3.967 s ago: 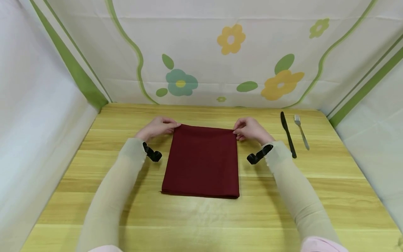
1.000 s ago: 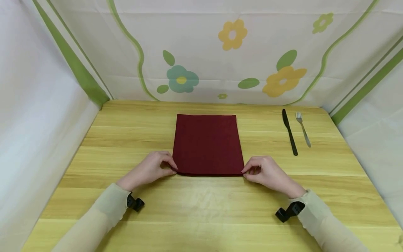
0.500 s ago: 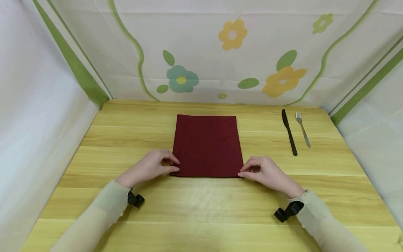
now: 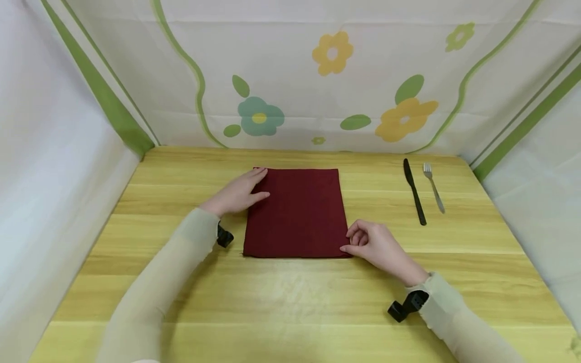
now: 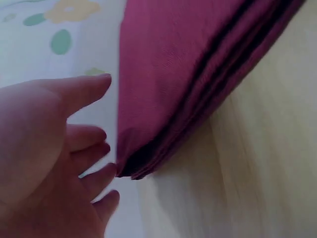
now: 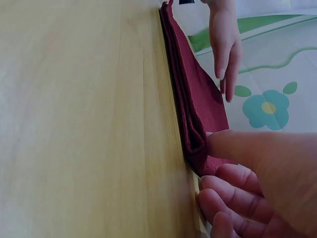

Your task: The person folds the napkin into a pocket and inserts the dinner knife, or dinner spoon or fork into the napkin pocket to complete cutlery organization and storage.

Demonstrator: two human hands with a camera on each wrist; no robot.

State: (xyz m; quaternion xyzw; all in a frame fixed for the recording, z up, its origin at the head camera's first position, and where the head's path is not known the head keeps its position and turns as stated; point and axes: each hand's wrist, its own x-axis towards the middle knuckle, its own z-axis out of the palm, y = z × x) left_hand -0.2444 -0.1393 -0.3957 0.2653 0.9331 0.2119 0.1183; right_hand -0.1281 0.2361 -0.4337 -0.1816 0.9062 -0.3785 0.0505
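Note:
A dark red cloth [image 4: 299, 214], folded into a flat square of several layers, lies on the wooden table. My left hand [image 4: 238, 193] is at its far left corner, with fingers extended and the thumb apart over the cloth. In the left wrist view, those fingers [image 5: 101, 178] look loosely bent beside the layered edge. My right hand [image 4: 380, 248] pinches the near right corner. The right wrist view shows its thumb [image 6: 233, 145] on the stacked folds, with the other fingers curled below and partly hidden.
A black knife [image 4: 414, 191] and a silver fork [image 4: 433, 187] lie at the right rear of the wooden table [image 4: 290, 312]. White flower-printed fabric [image 4: 290, 65] stands behind and along both sides.
The cloth's far edge was held by both hands, then both came to the near corners. My left hand has since let go and moved along the left edge to the far corner.

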